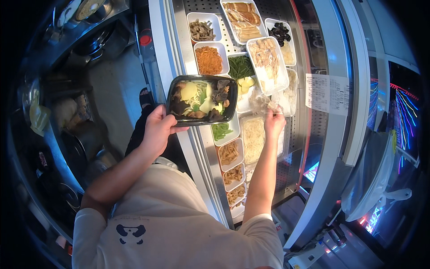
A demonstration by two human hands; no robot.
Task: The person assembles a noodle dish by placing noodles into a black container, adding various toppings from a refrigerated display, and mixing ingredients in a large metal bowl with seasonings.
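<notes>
My left hand [159,127] is closed on the near left edge of a black plastic food container [179,117], thumb along its rim. Inside lie pale potato slices [190,90], dark wood ear fungus [221,92], shredded white strands and green leaves. Over the chilled display, my right hand [274,122] has its fingertips pinched at some whitish, translucent stuff [264,102], too unclear to name. Just nearer than that hand sits a tray of pale shreds or noodles [253,136]. Beyond it, a tray of beige folded slices [268,62] rests tilted over other trays.
White trays hold orange shreds [209,60], green leaves [241,67], brown strips [229,153] and black fungus [280,33]. The display's metal frame [179,54] runs along my side. A printed paper [327,94] hangs at the glass. Pots [92,11] stand at far left.
</notes>
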